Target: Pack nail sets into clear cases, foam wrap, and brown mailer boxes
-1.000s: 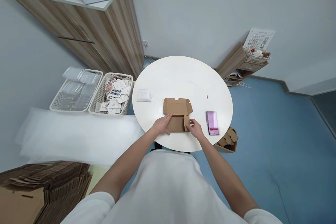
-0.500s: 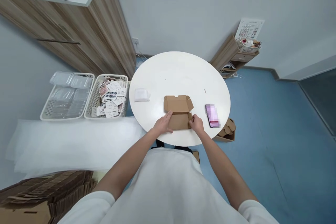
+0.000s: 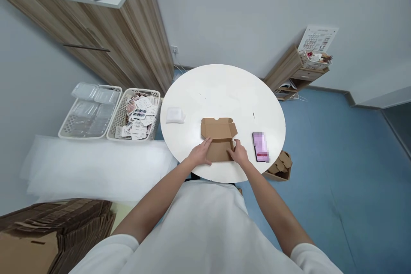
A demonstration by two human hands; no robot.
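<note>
A small brown cardboard box lies on the round white table with its lid flap open toward the far side. My left hand rests on the box's left near corner, fingers stretched along its edge. My right hand grips the box's right side flap with curled fingers. A phone with a pink screen lies on the table just right of my right hand. A small white packet lies on the table to the left of the box.
Two white baskets stand left of the table, one with clear plastic trays, one with printed cards. Flat cardboard blanks are stacked at lower left, behind a white foam sheet. A carton of cardboard pieces sits under the table's right edge.
My right hand has pressed in closer against the box's right flap, folding it inward. My left hand stays on the left corner. The view shifted a little.
</note>
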